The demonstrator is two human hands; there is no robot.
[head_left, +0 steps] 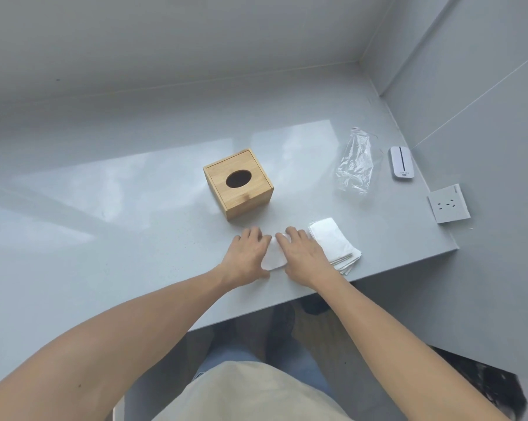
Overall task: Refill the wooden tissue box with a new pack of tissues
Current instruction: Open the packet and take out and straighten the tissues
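Wooden tissue box (238,187) (one), two hands (276,252)

The grey countertop (135,238) carries a wooden tissue box (238,187), tissue stack (334,244), clear wrapper (355,162), and white device (402,162).

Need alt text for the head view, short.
Both hands, left hand and right hand, press flat on a white tissue on a grey table, beside a tissue stack. Behind them sit a wooden box and an empty plastic wrapper.
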